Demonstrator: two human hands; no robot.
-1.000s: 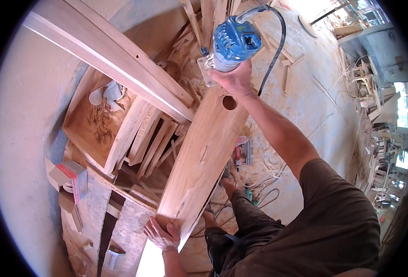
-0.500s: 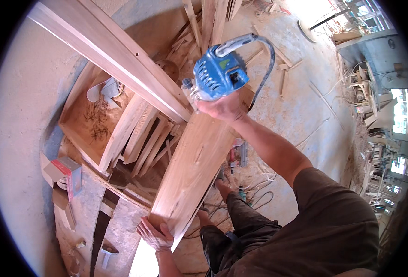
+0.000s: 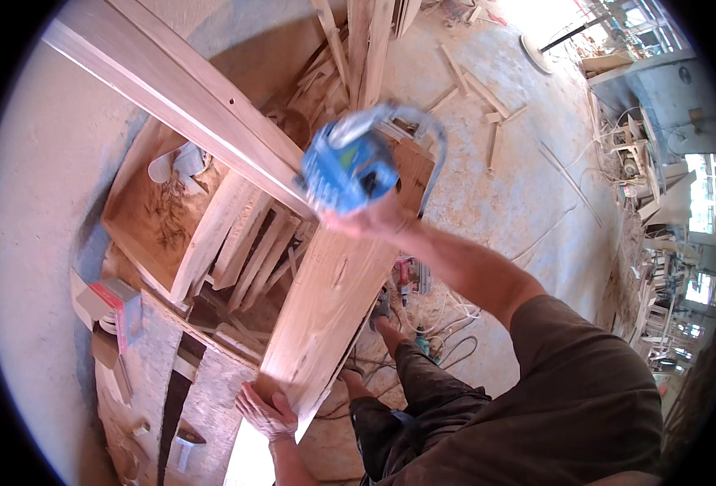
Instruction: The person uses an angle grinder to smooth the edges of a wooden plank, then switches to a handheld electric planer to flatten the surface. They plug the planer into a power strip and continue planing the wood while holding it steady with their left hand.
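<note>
The board (image 3: 329, 296) lies beneath both hands (image 3: 267, 411), the right (image 3: 372, 219) holding a blue router (image 3: 348, 172)

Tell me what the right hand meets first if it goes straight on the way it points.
Holding the blue router, the right hand would probably meet the long wooden beam first, though depth is unclear and it might pass above.
</note>
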